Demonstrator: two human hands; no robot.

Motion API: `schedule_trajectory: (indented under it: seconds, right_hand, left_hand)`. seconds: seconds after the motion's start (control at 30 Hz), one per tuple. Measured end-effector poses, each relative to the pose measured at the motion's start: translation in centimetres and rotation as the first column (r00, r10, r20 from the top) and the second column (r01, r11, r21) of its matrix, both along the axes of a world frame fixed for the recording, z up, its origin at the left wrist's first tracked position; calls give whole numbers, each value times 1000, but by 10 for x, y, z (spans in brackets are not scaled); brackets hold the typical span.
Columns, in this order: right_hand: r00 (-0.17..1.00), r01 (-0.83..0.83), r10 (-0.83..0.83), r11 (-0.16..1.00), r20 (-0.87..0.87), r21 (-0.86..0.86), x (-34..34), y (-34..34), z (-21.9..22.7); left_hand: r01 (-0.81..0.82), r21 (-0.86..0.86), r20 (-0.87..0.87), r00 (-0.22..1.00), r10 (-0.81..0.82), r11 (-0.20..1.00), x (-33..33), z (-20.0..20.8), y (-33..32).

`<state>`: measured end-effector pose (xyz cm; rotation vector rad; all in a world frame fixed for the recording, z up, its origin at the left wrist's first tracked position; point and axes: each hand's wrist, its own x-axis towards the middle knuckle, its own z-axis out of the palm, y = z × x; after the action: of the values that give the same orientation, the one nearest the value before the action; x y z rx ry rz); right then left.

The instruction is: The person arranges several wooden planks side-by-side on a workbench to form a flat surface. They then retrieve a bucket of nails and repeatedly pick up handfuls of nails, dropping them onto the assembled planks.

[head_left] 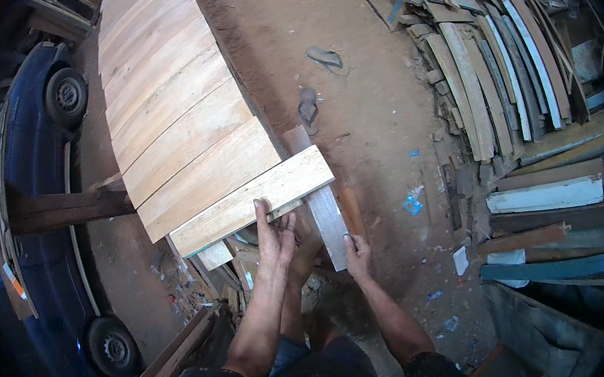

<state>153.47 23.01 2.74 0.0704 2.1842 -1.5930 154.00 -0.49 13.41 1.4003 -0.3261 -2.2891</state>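
Head view looks down on a dirt floor [374,110] strewn with offcuts. A long deck of planks [164,93] runs from the top edge toward the person, laid side by side across a frame. To its left stands a dark blue vehicle [38,211] with two wheels showing. To the right, a heap of curved boards [501,78] leans in rows, with flat timbers stacked below it. Two sandals [317,79] lie on the dirt between the deck and the heap.

The nearest plank [253,200], pale and fresh-cut, lies at the deck's near end, tilted so its right end sits higher in the picture. Under its right end a grey batten [326,219] runs toward the person, crossing beneath the plank.

The left hand [275,234] reaches up to the plank's near edge, palm flat and fingers stretched out together, fingertips touching the wood close to the middle of that edge. It presses rather than grips. The right hand [356,250] sits at the near end of the batten, fingers curled over its end and seemingly closed on it, though the fisheye bend makes the grip hard to read for certain. Both forearms come in from the lower edge, the left crossing over a bent knee.
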Motion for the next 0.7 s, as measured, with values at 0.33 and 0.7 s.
schedule_trajectory:
  seconds: [0.33, 0.7]
  right_hand:
    - [999, -23, 24, 999, -35, 40, -5, -6, 32]
    - [963, -251, 243, 966, -119, -62, -92, -129, 9]
  left_hand:
    - [33, 50, -22, 999, -32, 998, 4, 4, -3]
    - [74, 129, 166, 982, -95, 989, 4, -4, -10]
